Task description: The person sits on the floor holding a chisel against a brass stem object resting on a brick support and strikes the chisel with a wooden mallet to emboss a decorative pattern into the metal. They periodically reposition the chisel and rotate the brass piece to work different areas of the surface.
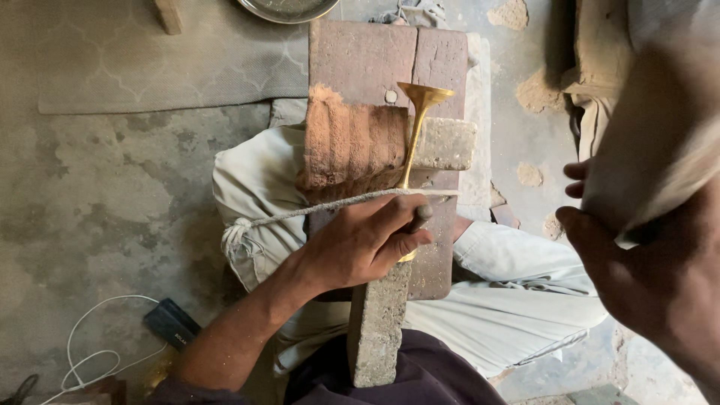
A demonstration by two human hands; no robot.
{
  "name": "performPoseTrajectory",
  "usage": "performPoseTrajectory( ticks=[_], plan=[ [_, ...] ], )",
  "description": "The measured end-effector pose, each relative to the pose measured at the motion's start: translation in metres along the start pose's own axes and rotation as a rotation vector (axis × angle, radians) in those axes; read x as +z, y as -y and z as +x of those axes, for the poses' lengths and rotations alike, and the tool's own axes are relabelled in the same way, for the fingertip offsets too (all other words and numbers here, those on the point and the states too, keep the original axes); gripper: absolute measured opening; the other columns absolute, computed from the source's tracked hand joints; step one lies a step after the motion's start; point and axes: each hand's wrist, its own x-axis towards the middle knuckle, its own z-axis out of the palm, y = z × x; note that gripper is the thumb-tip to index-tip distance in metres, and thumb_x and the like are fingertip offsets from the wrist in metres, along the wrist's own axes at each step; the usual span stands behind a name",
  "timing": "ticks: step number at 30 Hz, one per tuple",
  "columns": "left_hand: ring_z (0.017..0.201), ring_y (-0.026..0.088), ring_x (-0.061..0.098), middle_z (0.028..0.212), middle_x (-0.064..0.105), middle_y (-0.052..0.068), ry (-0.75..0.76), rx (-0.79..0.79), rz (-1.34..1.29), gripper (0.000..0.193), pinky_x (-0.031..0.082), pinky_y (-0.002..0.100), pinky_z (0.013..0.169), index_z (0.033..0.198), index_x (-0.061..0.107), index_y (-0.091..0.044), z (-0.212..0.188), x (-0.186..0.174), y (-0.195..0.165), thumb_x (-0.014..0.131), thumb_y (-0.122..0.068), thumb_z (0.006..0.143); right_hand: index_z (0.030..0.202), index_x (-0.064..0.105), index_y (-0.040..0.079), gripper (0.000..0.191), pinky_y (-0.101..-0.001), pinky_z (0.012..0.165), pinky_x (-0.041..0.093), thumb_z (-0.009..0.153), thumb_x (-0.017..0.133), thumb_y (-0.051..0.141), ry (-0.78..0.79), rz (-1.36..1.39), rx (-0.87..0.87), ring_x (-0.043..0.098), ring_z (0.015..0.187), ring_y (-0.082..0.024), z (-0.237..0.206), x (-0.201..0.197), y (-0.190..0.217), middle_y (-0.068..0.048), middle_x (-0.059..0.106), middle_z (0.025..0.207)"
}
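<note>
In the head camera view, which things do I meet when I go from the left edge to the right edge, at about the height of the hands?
White cable on the floor → dark flat device → knot of the rope → left hand holding the brass trumpet-shaped piece on the wooden board → right hand, blurred, gripping a pale tool.

Shiny golden-yellow trumpet-shaped brass piece (420, 127); reddish-brown worn wooden board (375, 67); rust-orange ridged cloth pad (352, 142); pale grey speckled stone block (444, 142); off-white twisted cord (315, 211); cream crumpled fabric trousers (510, 300); dark purple shirt (420, 375); mottled grey-brown floor (112, 195)
</note>
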Motion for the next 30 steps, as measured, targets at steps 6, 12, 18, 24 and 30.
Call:
performPoseTrajectory(
  ticks=[6, 12, 18, 24, 30],
  plan=[
    [0.068, 0.015, 0.062, 0.09, 0.062, 0.008, -0.015, 0.017, 0.022, 0.034, 0.05, 0.034, 0.057, 0.131, 0.053, -0.004, 0.001, -0.002, 0.002, 0.067, -0.023, 0.107, 0.124, 0.064, -0.004, 0.043, -0.039, 0.086, 0.057, 0.082, 0.07, -0.007, 0.022, -0.26, -0.098, 0.07, 0.099, -0.03, 0.012, -0.002, 0.012, -0.02, 0.071, 0.112],
    [0.07, 0.015, 0.064, 0.093, 0.063, 0.008, -0.01, 0.023, -0.005, 0.033, 0.051, 0.033, 0.057, 0.13, 0.053, -0.006, 0.002, -0.004, 0.003, 0.067, -0.024, 0.107, 0.127, 0.065, 0.007, 0.051, -0.0373, 0.088, 0.06, 0.078, 0.071, -0.005, 0.045, -0.51, -0.179, 0.072, 0.099, -0.027, 0.015, -0.001, 0.02, -0.013, 0.073, 0.115],
    [0.067, 0.016, 0.062, 0.091, 0.062, 0.009, -0.001, 0.0, -0.022, 0.038, 0.049, 0.033, 0.055, 0.134, 0.052, -0.004, 0.001, -0.006, 0.003, 0.068, -0.023, 0.105, 0.132, 0.059, 0.003, 0.054, -0.0375, 0.093, 0.057, 0.08, 0.071, -0.005, 0.116, -0.532, -0.3, 0.069, 0.105, -0.023, 0.016, 0.0, 0.01, -0.013, 0.07, 0.117],
    [0.069, 0.015, 0.061, 0.091, 0.062, 0.007, -0.016, 0.037, 0.009, 0.031, 0.051, 0.032, 0.057, 0.128, 0.053, -0.008, 0.002, -0.005, 0.006, 0.069, -0.024, 0.107, 0.135, 0.054, -0.001, 0.053, -0.0349, 0.087, 0.056, 0.085, 0.066, -0.013, 0.038, -0.137, -0.11, 0.067, 0.105, -0.025, 0.015, 0.003, 0.015, -0.019, 0.067, 0.118],
    [0.068, 0.015, 0.062, 0.091, 0.062, 0.007, 0.003, 0.001, -0.017, 0.034, 0.049, 0.033, 0.055, 0.132, 0.053, -0.005, 0.002, -0.007, 0.008, 0.067, -0.023, 0.107, 0.138, 0.048, -0.002, 0.058, -0.0388, 0.094, 0.055, 0.084, 0.068, -0.006, 0.074, -0.117, -0.121, 0.068, 0.101, -0.023, 0.024, -0.001, 0.012, -0.016, 0.067, 0.112]
  ],
)
